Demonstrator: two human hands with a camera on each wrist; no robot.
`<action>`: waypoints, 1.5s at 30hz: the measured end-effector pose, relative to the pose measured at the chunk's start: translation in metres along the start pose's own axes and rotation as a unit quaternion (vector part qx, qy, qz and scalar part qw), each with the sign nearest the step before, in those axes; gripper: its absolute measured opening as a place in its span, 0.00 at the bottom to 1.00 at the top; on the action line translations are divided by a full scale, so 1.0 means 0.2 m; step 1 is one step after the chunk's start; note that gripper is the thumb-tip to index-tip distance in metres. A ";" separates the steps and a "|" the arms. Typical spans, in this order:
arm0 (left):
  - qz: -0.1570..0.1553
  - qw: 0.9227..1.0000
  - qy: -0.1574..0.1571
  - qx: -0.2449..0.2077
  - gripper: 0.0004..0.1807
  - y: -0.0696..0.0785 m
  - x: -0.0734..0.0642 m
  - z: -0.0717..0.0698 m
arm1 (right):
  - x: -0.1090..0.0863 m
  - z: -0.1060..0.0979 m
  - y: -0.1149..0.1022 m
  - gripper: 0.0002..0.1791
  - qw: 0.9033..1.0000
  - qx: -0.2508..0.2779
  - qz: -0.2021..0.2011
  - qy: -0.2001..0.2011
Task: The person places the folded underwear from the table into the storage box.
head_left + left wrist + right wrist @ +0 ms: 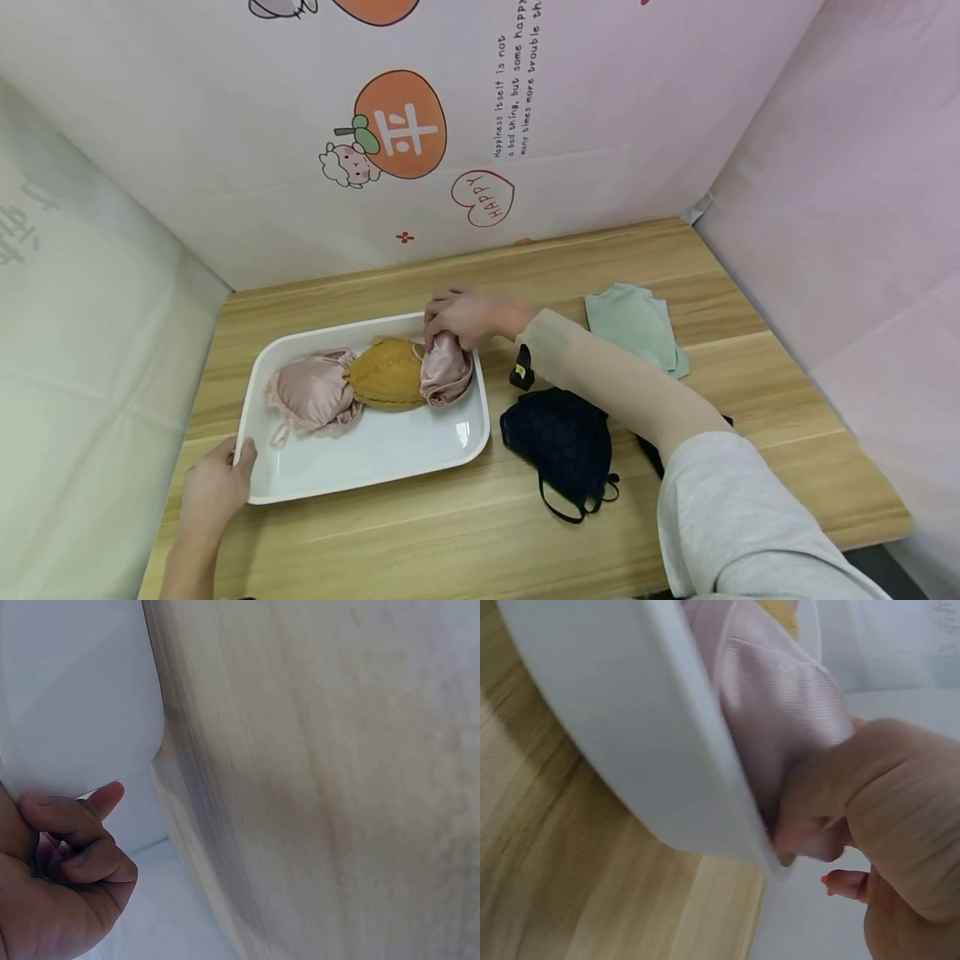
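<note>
My left hand (213, 492) pinches the front-left corner of a white plastic tray (360, 471), thumb over the rim and fingers below it. In the left wrist view the fingers (67, 817) curl against the tray's underside. At the tray's right end, my right hand (468, 318) grips the top of a folded pink satin bra (447, 372). The right wrist view has the satin fabric (780, 697) bunched under the thumb, close to the rim. Beside it in the tray lie a mustard-yellow bra (388, 375) and another pink bra (315, 392) with ruffled edging.
Right of the tray a navy bra (566, 442) with thin straps lies on the wooden table (360, 550). A pale green garment (630, 325) lies behind the right forearm. A small black object (522, 371) shows by the right wrist. White printed sheets (600, 125) enclose the table.
</note>
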State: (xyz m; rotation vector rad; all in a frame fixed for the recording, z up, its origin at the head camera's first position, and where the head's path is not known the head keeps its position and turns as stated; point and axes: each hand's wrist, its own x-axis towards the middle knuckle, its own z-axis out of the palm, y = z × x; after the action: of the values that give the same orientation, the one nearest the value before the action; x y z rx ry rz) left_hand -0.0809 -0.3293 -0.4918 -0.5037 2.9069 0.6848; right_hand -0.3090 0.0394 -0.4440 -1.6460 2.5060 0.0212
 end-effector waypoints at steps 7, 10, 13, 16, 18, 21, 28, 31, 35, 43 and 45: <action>0.003 1.000 0.004 0.001 0.31 0.00 0.00 0.00 | -0.02 -0.05 0.00 0.37 0.999 0.046 0.021 -0.008; 0.002 1.000 0.005 0.002 0.31 0.00 0.00 0.00 | -0.03 -0.07 -0.01 0.29 0.999 0.045 0.006 0.012; 0.002 1.000 0.004 0.003 0.31 -0.01 0.00 0.01 | -0.03 -0.08 -0.03 0.23 0.999 0.041 -0.012 0.026; 0.004 1.000 -0.002 0.004 0.32 -0.01 0.01 0.01 | -0.02 -0.07 -0.04 0.20 0.999 0.037 -0.024 0.025; 0.005 1.000 -0.008 0.006 0.33 -0.01 0.01 0.01 | -0.02 -0.06 -0.04 0.19 0.999 0.037 -0.024 0.019; 0.006 1.000 -0.008 0.008 0.33 -0.02 0.01 0.01 | -0.02 -0.05 -0.03 0.18 0.999 0.035 -0.018 0.014; 0.004 1.000 -0.006 0.003 0.34 -0.01 0.01 0.01 | -0.02 -0.02 -0.01 0.15 1.000 0.021 -0.009 -0.006; 0.006 1.000 -0.001 0.004 0.34 -0.01 0.00 0.01 | -0.01 -0.01 -0.02 0.16 1.000 0.018 -0.002 -0.012; 0.007 1.000 0.003 0.003 0.33 -0.01 0.00 0.01 | -0.02 0.00 -0.02 0.20 1.000 0.022 0.011 -0.002; 0.005 1.000 -0.003 0.000 0.33 -0.01 -0.01 0.00 | -0.03 -0.02 -0.04 0.25 0.999 0.034 0.011 0.033; 0.004 1.000 -0.004 0.002 0.33 -0.01 -0.01 0.01 | -0.04 -0.03 -0.04 0.26 0.998 0.036 0.008 0.043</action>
State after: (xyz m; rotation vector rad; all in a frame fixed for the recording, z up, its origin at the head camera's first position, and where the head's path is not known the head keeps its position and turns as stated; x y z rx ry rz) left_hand -0.0789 -0.3297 -0.4932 -0.4886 2.9045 0.6813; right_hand -0.2998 0.0426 -0.4365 -1.6332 2.5496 -0.1390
